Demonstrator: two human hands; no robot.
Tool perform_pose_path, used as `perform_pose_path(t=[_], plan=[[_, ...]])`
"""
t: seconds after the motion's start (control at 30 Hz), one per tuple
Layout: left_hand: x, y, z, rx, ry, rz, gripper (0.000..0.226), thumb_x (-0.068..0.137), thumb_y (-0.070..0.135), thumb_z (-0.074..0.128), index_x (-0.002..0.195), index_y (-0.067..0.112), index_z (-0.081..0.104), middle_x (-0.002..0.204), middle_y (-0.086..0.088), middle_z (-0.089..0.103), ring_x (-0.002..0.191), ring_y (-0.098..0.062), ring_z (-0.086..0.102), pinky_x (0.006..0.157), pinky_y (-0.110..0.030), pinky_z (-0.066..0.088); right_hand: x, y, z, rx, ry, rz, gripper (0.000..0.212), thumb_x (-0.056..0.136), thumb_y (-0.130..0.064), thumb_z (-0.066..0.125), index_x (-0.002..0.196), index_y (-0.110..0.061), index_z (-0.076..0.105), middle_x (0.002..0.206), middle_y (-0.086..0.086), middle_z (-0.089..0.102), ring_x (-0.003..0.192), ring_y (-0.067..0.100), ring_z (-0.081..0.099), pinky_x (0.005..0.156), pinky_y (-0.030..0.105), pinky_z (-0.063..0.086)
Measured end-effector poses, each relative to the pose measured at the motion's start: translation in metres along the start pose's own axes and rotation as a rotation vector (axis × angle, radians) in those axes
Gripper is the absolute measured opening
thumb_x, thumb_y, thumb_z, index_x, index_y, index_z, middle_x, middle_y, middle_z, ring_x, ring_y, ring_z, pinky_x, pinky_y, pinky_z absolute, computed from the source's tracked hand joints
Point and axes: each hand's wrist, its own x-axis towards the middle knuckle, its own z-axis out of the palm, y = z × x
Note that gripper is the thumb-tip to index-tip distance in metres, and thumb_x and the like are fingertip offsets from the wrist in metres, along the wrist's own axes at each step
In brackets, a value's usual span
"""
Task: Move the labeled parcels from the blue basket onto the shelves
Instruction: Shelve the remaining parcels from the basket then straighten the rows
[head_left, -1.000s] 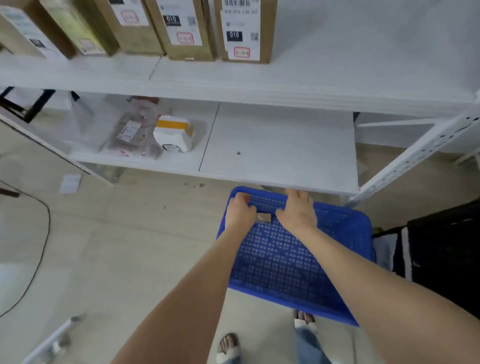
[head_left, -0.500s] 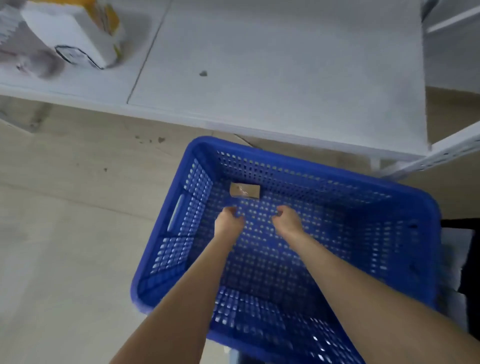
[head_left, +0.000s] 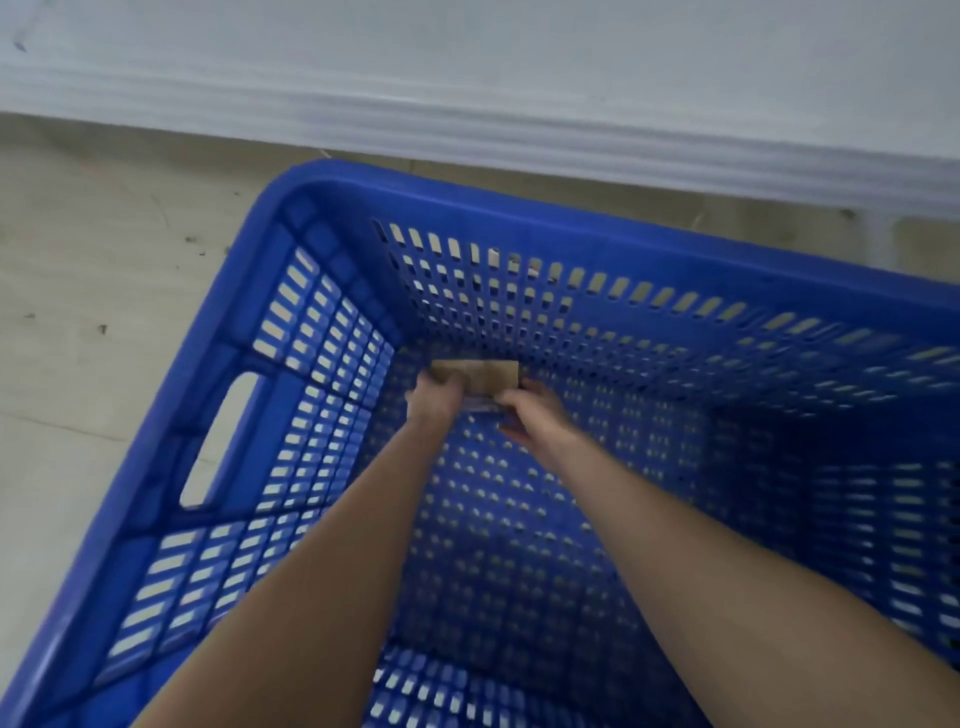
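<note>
The small brown parcel (head_left: 483, 375) lay on the bottom of the blue basket (head_left: 322, 176), deep in the far left corner and close against the far wall. The left grip (head_left: 435, 402) was curled over the parcel's left end and seemed to hold it. The right grip (head_left: 530, 418) was at the right end with bent fingers, but the blur did not let me tell if it really held the parcel or only touched it.

In my judgement, the step in hand was the picking up of this parcel. To do it well, both ends needed a firm pinch before any lifting, because the parcel looked thin and sat tight to the wall, where fingers could slip. It then needed to rise straight up, clear of the perforated wall and the rim, before going forward to the white shelf (head_left: 467, 67) just beyond the basket.
</note>
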Motion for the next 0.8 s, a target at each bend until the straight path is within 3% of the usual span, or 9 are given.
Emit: perform_pose_path(t=[0.07,0.1,0.2,0.27,0.33,0.4,0.57,0.7,0.8], plan=[[-0.031,-0.001,-0.009,-0.176,0.035,-0.068,0.063,0.082,0.048,0.058,0.126,0.005,0.044,0.123,-0.025,0.055,0.1,-0.042,0.061,0.065,-0.043,0.056,-0.014,0.001,-0.005,0.152,0.108,0.038,0.009,0.096,-0.019,0.055,0.103,-0.014,0.055,0.11,0.009,0.059,0.104,0.026,0.06,0.088,0.035,0.052],[-0.051,0.0,-0.015,-0.254,0.057,-0.1,0.058,0.084,0.05,0.059,0.118,0.005,0.045,0.114,-0.021,0.059,0.092,-0.036,0.063,0.061,-0.038,0.056,-0.027,0.0,-0.009,0.213,0.148,0.053,0.018,0.094,-0.025,0.059,0.105,-0.01,0.057,0.105,0.01,0.061,0.098,0.025,0.061,0.082,0.033,0.053],[-0.109,0.009,-0.037,-0.425,0.066,-0.154,0.048,0.083,0.044,0.067,0.107,0.011,0.042,0.101,-0.01,0.056,0.094,-0.03,0.062,0.079,-0.044,0.058,-0.078,-0.009,-0.019,0.259,0.2,0.072,0.037,0.085,-0.041,0.068,0.099,-0.006,0.064,0.098,0.01,0.067,0.093,0.024,0.065,0.077,0.033,0.054],[-0.153,0.023,-0.051,-0.397,0.029,-0.126,0.044,0.083,0.034,0.07,0.109,0.007,0.048,0.096,-0.008,0.058,0.091,-0.026,0.063,0.085,-0.043,0.056,-0.123,-0.021,-0.025,0.263,0.206,0.065,0.031,0.083,-0.037,0.071,0.094,-0.008,0.066,0.098,0.011,0.07,0.091,0.024,0.067,0.077,0.032,0.055],[-0.198,0.04,-0.066,-0.379,-0.007,-0.075,0.038,0.084,0.029,0.069,0.108,0.003,0.054,0.089,-0.005,0.06,0.081,-0.018,0.061,0.079,-0.037,0.055,-0.171,-0.039,-0.029,0.287,0.2,0.06,0.026,0.084,-0.025,0.072,0.101,-0.006,0.065,0.097,0.012,0.071,0.087,0.022,0.069,0.07,0.029,0.056],[-0.244,0.063,-0.085,-0.365,-0.025,-0.026,0.035,0.086,0.026,0.065,0.112,0.004,0.056,0.091,-0.004,0.061,0.078,-0.015,0.059,0.071,-0.032,0.053,-0.225,-0.064,-0.034,0.302,0.15,0.066,0.024,0.086,-0.017,0.068,0.107,-0.005,0.063,0.092,0.01,0.071,0.082,0.02,0.068,0.066,0.028,0.055],[-0.359,0.129,-0.139,-0.391,-0.104,-0.003,0.035,0.089,0.016,0.056,0.124,0.01,0.053,0.11,-0.007,0.059,0.089,-0.02,0.06,0.078,-0.039,0.054,-0.35,-0.128,-0.042,0.337,0.023,0.033,0.036,0.088,-0.016,0.065,0.122,-0.011,0.057,0.094,0.005,0.07,0.082,0.017,0.066,0.064,0.029,0.052],[-0.45,0.193,-0.184,-0.383,-0.137,0.062,0.022,0.09,0.022,0.055,0.111,0.021,0.06,0.113,-0.006,0.061,0.102,-0.023,0.06,0.083,-0.041,0.056,-0.45,-0.183,-0.043,0.351,-0.031,-0.03,0.033,0.087,-0.018,0.067,0.118,-0.013,0.058,0.093,0.006,0.069,0.084,0.02,0.065,0.072,0.032,0.054],[-0.514,0.243,-0.212,-0.352,-0.161,0.16,0.028,0.09,0.017,0.05,0.116,0.022,0.059,0.11,-0.006,0.062,0.098,-0.02,0.059,0.079,-0.039,0.056,-0.517,-0.224,-0.048,0.377,-0.059,-0.097,0.03,0.086,-0.026,0.068,0.113,-0.015,0.06,0.098,0.008,0.069,0.087,0.022,0.066,0.076,0.034,0.055]])
